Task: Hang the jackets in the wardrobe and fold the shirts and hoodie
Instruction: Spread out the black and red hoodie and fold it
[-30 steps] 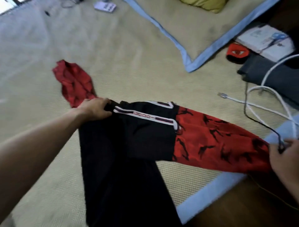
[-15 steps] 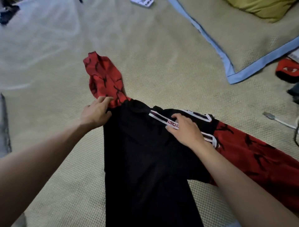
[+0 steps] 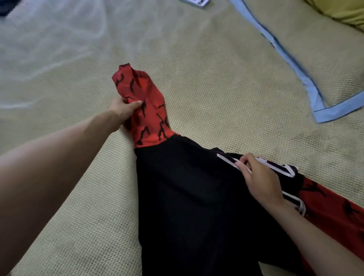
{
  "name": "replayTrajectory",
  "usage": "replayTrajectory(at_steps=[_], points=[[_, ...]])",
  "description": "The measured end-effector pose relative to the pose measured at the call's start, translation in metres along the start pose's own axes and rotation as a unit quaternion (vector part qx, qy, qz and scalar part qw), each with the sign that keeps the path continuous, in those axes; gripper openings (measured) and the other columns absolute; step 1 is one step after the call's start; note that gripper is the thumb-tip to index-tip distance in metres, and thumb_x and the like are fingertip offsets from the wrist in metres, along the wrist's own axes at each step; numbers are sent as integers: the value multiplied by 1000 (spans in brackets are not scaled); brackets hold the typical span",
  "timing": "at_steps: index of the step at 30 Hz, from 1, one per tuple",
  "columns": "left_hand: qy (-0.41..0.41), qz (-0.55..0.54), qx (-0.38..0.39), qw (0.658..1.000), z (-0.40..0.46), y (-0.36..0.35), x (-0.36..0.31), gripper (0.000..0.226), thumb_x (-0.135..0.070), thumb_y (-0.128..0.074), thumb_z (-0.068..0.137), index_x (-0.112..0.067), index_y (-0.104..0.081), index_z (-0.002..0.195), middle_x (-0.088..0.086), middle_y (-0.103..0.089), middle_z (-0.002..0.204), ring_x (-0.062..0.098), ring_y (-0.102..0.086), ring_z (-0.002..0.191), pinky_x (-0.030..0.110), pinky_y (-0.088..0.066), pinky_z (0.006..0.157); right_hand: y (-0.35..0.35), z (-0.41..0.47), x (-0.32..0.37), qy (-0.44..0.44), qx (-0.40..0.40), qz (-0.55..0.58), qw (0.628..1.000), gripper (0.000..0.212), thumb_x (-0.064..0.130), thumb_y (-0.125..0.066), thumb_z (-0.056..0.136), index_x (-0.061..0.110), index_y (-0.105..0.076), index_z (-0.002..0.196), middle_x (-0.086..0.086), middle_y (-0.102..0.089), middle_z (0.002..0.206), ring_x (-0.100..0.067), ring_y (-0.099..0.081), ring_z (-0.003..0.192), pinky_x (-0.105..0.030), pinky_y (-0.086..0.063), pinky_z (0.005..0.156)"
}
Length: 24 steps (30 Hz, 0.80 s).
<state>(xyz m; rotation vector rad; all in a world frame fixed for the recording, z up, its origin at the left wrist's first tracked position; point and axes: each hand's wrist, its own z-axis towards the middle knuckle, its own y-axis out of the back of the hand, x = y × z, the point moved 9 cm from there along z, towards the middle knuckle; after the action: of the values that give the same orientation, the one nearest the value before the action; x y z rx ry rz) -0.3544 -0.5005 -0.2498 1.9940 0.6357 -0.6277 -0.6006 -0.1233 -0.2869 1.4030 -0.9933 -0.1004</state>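
- My left hand (image 3: 126, 109) reaches out toward 11 o'clock and grips the red sleeve with black splash marks (image 3: 145, 110); the thumb lies on top of the cloth and the fingers are curled under its left edge, so the fabric bunches where I hold it.
- That sleeve runs from my grip up to a crumpled end at about 12 o'clock, and down to where it joins the black body of the shirt (image 3: 197, 206).
- The black-bodied shirt lies flat on the woven beige mat (image 3: 226, 88), its body stretching from the middle of the view toward 6 o'clock and off the bottom edge.
- My right hand (image 3: 262, 181) rests on the shirt at about 4 o'clock, palm down, with the fingers bent and the fingertips (image 3: 239, 163) pinching the white-and-black striped band (image 3: 226, 158) near the neckline.
- I cannot tell how much cloth sits between those fingertips, since the hand hides it.
- The other red patterned sleeve (image 3: 334, 208) lies past my right wrist, spread toward 4 o'clock and cut off by the frame edge.
- At 2 o'clock a second beige mat edged in light blue binding (image 3: 317, 92) overlaps the one I work on, well apart from the shirt.
- A yellow-green cushion (image 3: 346, 13) shows at the top right corner, on that second mat.
- A small white item (image 3: 195, 2) sits at 12 o'clock on the top edge, too cropped to make out.
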Motion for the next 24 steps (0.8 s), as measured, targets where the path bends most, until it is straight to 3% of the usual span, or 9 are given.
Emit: replayTrajectory(at_steps=[3, 5, 8, 11, 14, 16, 18, 21, 24], points=[[-42, 47, -168, 984, 6, 33, -10, 30, -33, -62, 95, -7, -71, 105, 16, -72, 106, 32, -68, 102, 36, -53, 89, 7, -1, 6, 3, -66, 21, 998, 17, 39, -51, 103, 24, -51, 94, 7, -54, 60, -4, -52, 51, -22, -31, 46], [-76, 45, -230, 969, 4, 49, -18, 29, -31, -58, 97, -6, -71, 104, 15, -73, 106, 31, -67, 103, 33, -49, 89, 16, 4, 4, -14, -104, 64, 992, 13, 33, -53, 104, 22, -52, 96, 10, -56, 65, 0, -49, 54, -19, -30, 49], [-112, 43, -180, 976, 1, 40, -28, 28, -37, -59, 96, -14, -73, 103, 2, -71, 99, 18, -64, 94, 25, -44, 81, 14, 12, 1, -32, -85, 40, 995, 15, 35, -53, 103, 21, -53, 96, 14, -54, 68, -8, -50, 59, -22, -31, 49], [-118, 40, -136, 983, 10, 32, -32, 26, -42, -53, 95, -22, -67, 85, -4, -63, 82, 15, -58, 80, 29, -41, 71, 8, 15, 3, -26, -49, -13, 998, 16, 37, -53, 102, 22, -54, 96, 13, -56, 71, -16, -56, 63, -24, -33, 48], [-62, 45, -147, 986, 28, 39, -28, 46, -49, -56, 85, -17, -67, 116, 7, -67, 112, 21, -64, 97, 34, -52, 87, 11, 23, 7, -36, -31, 11, 999, 14, 36, -54, 102, 23, -55, 103, 14, -55, 79, -10, -56, 71, -22, -34, 53], [12, 34, -145, 989, 34, 38, -18, 74, -59, -63, 79, -17, -49, 138, 13, -50, 139, 25, -58, 115, 42, -50, 100, 11, 28, 14, -33, -25, 31, 999, 16, 36, -57, 100, 22, -58, 108, 17, -55, 88, -9, -56, 84, -24, -39, 65], [74, 16, -106, 992, 36, 25, -10, 94, -62, -69, 80, -14, -30, 150, 12, -42, 147, 30, -51, 128, 42, -48, 96, 5, 32, 28, -13, -10, 30, 999, 19, 37, -60, 98, 22, -61, 109, 15, -57, 96, -7, -55, 90, -26, -40, 74], [86, -42, -24, 995, 34, 3, -16, 97, -62, -75, 78, -9, -32, 147, 3, -54, 123, 19, -57, 110, 33, -47, 85, -12, 36, 46, 11, 36, 39, 999, 17, 37, -60, 98, 23, -62, 107, 14, -59, 101, -6, -57, 90, -24, -43, 75], [49, -89, 9, 995, 39, -8, -25, 58, -47, -86, 74, -13, -62, 114, -3, -69, 98, 11, -67, 86, 25, -54, 72, -16, 46, 44, -9, 45, 80, 996, 11, 35, -62, 98, 24, -63, 96, 12, -64, 89, -9, -63, 83, -26, -46, 70]])
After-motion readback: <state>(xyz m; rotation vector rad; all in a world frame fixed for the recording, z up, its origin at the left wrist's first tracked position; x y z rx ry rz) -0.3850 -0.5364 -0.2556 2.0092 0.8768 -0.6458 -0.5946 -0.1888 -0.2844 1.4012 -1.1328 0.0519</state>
